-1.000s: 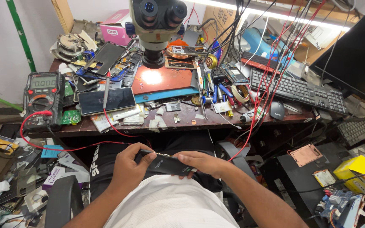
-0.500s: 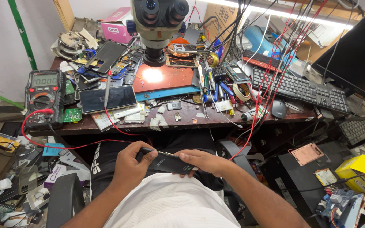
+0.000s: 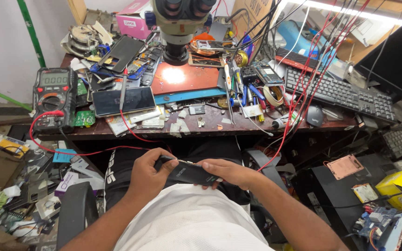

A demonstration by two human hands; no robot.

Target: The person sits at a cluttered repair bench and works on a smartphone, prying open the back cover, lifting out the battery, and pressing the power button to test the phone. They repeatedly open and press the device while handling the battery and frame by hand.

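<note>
1. Holding a dark phone (image 3: pixel 189 173) low over the lap, below the front edge of the cluttered surface (image 3: pixel 257 125).
2. Gripping the phone's left end with the left hand (image 3: pixel 147 174), fingers (image 3: pixel 160 163) curled closed around it.
3. Pinching the phone's right end with the right hand (image 3: pixel 226 172), fingers (image 3: pixel 209 164) closed along its top edge, thumb tucked underneath.
4. Keeping the phone roughly level, back face up, between both hands.
5. Sitting beneath a microscope (image 3: pixel 178 23), with a multimeter (image 3: pixel 54 97) at far left and a keyboard (image 3: pixel 340 93) at right.
</note>
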